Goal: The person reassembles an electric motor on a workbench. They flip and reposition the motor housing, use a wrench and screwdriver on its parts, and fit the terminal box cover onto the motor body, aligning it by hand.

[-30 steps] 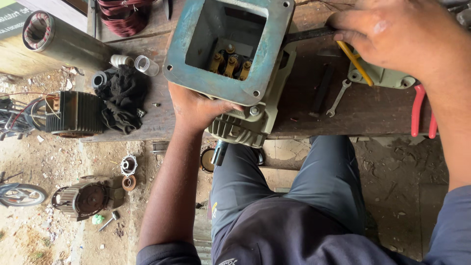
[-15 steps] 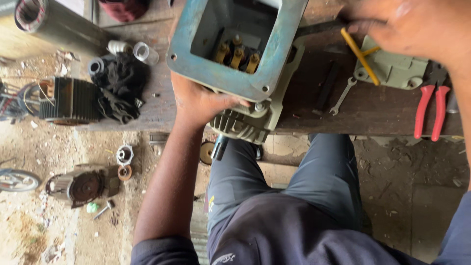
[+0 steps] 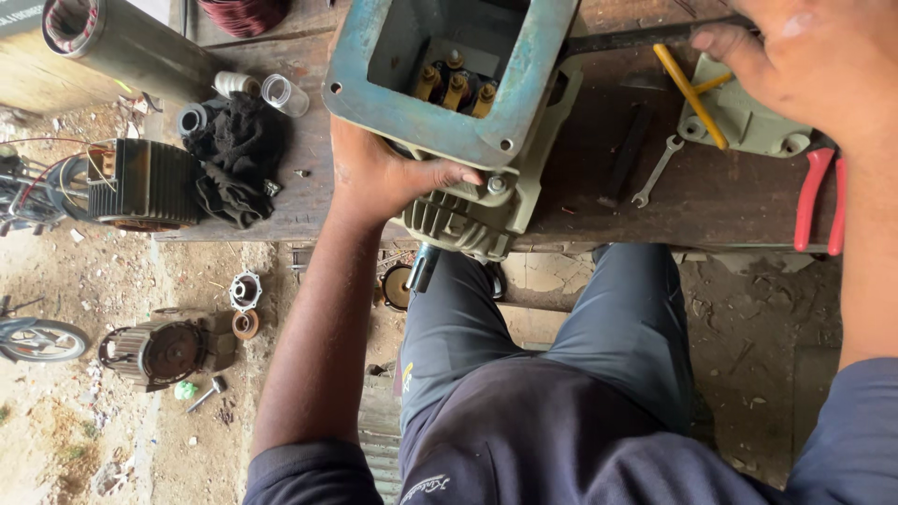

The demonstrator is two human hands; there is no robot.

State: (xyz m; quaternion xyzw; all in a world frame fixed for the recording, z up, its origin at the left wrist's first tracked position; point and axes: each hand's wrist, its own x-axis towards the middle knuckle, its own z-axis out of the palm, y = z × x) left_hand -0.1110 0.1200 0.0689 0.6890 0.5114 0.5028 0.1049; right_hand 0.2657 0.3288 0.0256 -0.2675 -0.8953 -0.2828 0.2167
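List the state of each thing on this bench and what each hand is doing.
Terminal box: lid off, brass terminals showing.
Cover plate: lying loose on the bench.
Left hand: gripping the motor under the box.
Right hand: over the yellow tool; grip unclear.
Pliers: lying unused.
Spanner: lying unused.

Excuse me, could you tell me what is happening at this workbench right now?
A seated person steadies a grey-green electric motor at the edge of the wooden bench with the left hand. The motor's blue-green open terminal box shows brass terminals. The right hand rests by a yellow-handled tool, a small spanner and red-handled pliers.
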